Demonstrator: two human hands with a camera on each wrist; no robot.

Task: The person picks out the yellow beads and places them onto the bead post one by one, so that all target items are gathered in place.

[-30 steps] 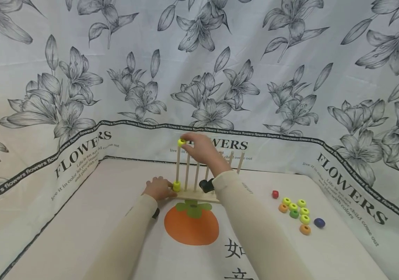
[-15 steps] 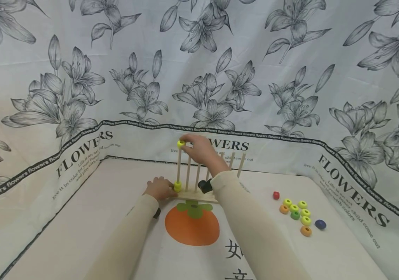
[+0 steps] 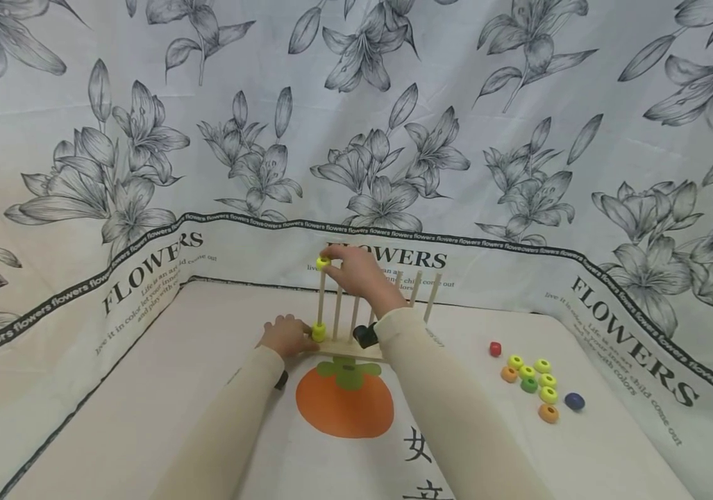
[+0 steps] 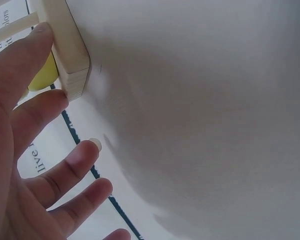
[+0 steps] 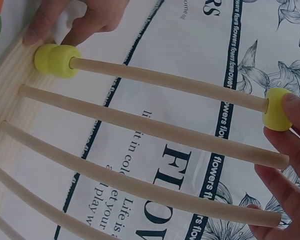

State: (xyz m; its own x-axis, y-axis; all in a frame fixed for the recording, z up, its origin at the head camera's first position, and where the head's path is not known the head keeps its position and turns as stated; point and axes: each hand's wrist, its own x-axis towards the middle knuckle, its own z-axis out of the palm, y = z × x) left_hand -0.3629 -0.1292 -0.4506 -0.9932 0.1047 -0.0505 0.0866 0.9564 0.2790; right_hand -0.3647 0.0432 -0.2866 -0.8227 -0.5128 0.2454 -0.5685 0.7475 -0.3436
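A wooden peg rack [image 3: 356, 350] with several upright pegs stands at the middle of the table. My left hand [image 3: 285, 336] holds its left end; in the left wrist view the thumb lies on the wooden base [image 4: 72, 55] and the index finger touches its end. Two yellow beads [image 5: 55, 60] sit stacked at the foot of the leftmost peg. At the top of that peg, my right hand [image 3: 359, 274] pinches another yellow bead [image 5: 276, 111] between thumb and fingers. The peg's tip enters this bead. Some right fingers extend beside the neighbouring peg tips.
Loose beads lie right of the rack: a red bead [image 3: 495, 349], a green bead [image 3: 528, 385], a blue bead [image 3: 574, 401], orange beads [image 3: 548, 414] and several yellow ones. The tablecloth bears an orange persimmon print [image 3: 345, 406]. A flowered curtain [image 3: 356, 167] stands behind.
My right hand and its yellow bead have come down slightly at the top of the leftmost peg. The left hand stays at the rack's end, and the head view has shifted a little.
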